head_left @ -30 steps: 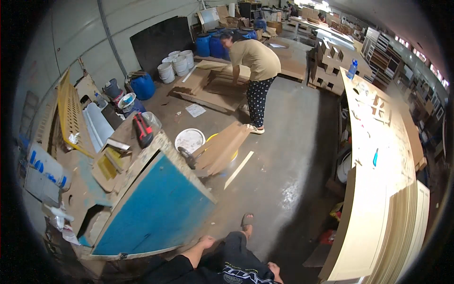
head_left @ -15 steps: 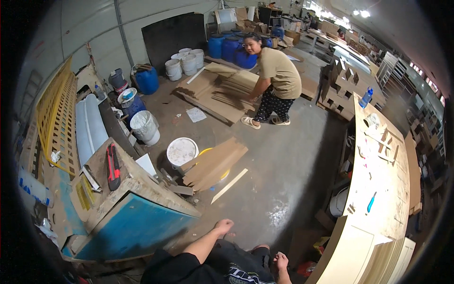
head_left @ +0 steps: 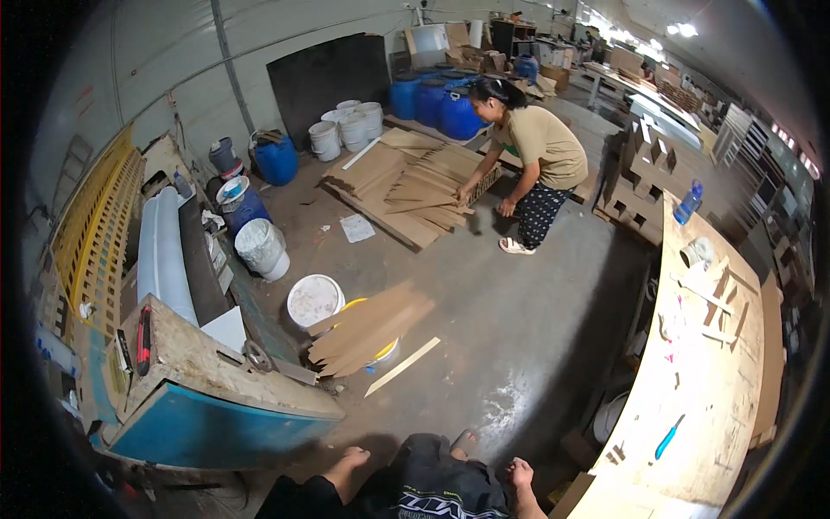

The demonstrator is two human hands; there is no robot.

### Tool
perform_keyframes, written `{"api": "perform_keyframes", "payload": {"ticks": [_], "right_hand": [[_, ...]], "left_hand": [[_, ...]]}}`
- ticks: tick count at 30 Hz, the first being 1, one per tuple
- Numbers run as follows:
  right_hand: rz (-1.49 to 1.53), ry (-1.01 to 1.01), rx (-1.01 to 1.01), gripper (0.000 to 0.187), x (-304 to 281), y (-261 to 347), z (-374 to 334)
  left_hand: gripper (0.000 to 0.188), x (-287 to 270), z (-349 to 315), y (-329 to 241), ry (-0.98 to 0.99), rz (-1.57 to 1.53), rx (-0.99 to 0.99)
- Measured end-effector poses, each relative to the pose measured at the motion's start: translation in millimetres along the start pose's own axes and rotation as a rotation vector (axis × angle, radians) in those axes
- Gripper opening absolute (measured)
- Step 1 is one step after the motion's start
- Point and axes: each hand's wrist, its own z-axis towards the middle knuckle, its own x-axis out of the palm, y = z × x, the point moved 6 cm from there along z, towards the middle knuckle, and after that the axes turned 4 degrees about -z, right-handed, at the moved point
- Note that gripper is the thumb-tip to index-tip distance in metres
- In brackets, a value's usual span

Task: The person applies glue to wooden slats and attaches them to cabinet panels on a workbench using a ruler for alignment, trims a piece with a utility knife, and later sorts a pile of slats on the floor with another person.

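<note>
Hanging low at either side of the dark shirt (head_left: 432,486), both hands touch nothing that shows: the left hand (head_left: 353,457) is near the right corner of the blue-sided worktop (head_left: 194,350), the right hand (head_left: 520,472) closer to the left edge of the pale worktop (head_left: 702,398). The fingers on both look loosely curled; whether they are pressed together I cannot tell. Ahead of the left hand, the nearer one, a pale strip (head_left: 403,368) lies on the floor (head_left: 484,320), its long axis slanting from near left to far right. Just beyond it, brown sheets (head_left: 372,327) cover part of a yellow-rimmed bucket (head_left: 387,350). A blue tool (head_left: 667,439) rests toward the pale worktop's near end, right of the right hand.
</note>
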Motion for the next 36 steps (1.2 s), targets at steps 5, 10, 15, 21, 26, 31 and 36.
{"api": "perform_keyframes", "payload": {"ticks": [5, 10, 15, 21, 26, 31, 36], "right_hand": [[-0.125, 0.158, 0.112, 0.014, -23, 27, 58], [-0.021, 0.303, -0.002, 0.016, 14, 75, 134], [-0.114, 0.223, -0.014, 0.017, 67, 184, 152], [-0.012, 0.371, 0.020, 0.023, 57, 262, 257], [-0.079, 0.408, -0.024, 0.020, 56, 353, 345], [-0.340, 0.243, -0.087, 0.027, 164, 475, 298], [-0.587, 0.511, -0.262, 0.032, 240, 527, 304]], "left_hand": [[0.047, -8, -22, -131, -0.167, -0.330, 0.107], [0.046, -11, 4, -216, -0.207, -0.436, 0.154], [0.045, -31, 70, -252, -0.196, -0.487, 0.003], [0.048, -97, 111, -352, -0.181, -0.440, -0.010], [0.055, -162, 171, -468, -0.262, -0.560, 0.156], [0.031, -225, 205, -543, -0.442, -0.838, 0.346], [0.030, -211, 222, -498, -0.464, -1.175, 0.356]]}}
